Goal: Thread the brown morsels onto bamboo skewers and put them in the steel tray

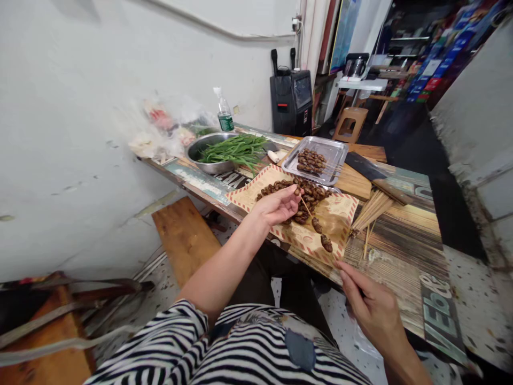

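My right hand point(371, 299) pinches the lower end of a thin bamboo skewer point(306, 206) near the table's front edge. Two brown, ridged pupae, which look like silkworm pupae point(326, 243), are threaded along it. At the skewer's far tip, my left hand point(278, 207) holds another pupa point(297, 191) between thumb and fingers; whether the tip has pierced it I cannot tell. Just beyond and beneath that hand lies a pile of loose pupae point(276, 187) on patterned brown paper point(340, 214). Filled skewers point(311, 161) rest in a metal tray point(340, 149) behind the pile.
Bare bamboo skewers point(368, 215) lie fanned to the right, beside a cleaver point(371, 171). A metal bowl point(196, 155) of green chives stands at the left, with plastic bags point(160, 133) and a water bottle point(225, 115) near the wall. A black speaker point(290, 104) stands beyond the table.
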A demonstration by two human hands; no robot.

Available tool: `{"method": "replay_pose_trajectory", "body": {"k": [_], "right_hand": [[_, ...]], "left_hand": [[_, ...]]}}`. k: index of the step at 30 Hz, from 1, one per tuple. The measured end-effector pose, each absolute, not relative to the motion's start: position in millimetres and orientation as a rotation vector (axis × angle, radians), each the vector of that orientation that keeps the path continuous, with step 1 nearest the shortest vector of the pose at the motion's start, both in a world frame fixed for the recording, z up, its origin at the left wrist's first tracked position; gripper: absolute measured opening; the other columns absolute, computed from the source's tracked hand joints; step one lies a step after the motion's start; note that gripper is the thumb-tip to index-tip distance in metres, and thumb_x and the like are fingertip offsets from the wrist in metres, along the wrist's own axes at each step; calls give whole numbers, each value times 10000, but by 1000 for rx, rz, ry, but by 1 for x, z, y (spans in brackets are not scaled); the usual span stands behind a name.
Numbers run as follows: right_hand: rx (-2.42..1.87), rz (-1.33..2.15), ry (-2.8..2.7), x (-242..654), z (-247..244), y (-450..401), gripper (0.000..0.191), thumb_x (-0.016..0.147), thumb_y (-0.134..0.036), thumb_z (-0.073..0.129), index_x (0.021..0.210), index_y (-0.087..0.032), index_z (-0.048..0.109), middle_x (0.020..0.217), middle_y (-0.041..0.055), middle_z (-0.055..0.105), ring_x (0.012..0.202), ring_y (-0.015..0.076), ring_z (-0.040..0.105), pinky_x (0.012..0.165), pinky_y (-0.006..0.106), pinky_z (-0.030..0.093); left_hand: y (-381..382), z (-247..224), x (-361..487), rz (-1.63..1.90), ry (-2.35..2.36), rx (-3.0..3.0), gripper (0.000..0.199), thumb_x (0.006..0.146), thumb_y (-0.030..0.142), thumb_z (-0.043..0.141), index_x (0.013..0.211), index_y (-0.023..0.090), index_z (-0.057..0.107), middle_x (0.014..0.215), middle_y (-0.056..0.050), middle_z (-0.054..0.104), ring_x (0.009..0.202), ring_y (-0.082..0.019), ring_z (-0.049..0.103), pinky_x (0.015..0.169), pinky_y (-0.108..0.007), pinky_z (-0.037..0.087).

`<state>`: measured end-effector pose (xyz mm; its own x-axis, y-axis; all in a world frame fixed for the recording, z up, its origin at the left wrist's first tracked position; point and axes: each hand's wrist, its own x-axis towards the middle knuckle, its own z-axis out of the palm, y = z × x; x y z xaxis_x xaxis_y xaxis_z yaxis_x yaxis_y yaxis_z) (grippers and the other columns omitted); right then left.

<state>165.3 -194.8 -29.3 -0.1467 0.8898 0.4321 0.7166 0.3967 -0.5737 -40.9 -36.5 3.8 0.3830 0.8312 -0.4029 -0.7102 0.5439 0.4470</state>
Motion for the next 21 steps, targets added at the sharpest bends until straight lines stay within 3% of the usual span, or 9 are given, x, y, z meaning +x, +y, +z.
{"method": "replay_pose_trajectory", "body": {"k": [21], "right_hand": [[-1307, 254, -1935, 163, -32, -195, 255, 835, -210, 502, 1044, -164, 641, 940, 54, 698, 795, 148, 675, 721, 208, 539]], "left_hand": [[-37, 7, -41, 1018, 641, 233, 64, 785, 109, 541, 735, 87, 574, 768, -65, 617, 605, -60, 542, 472, -128, 406]]}}
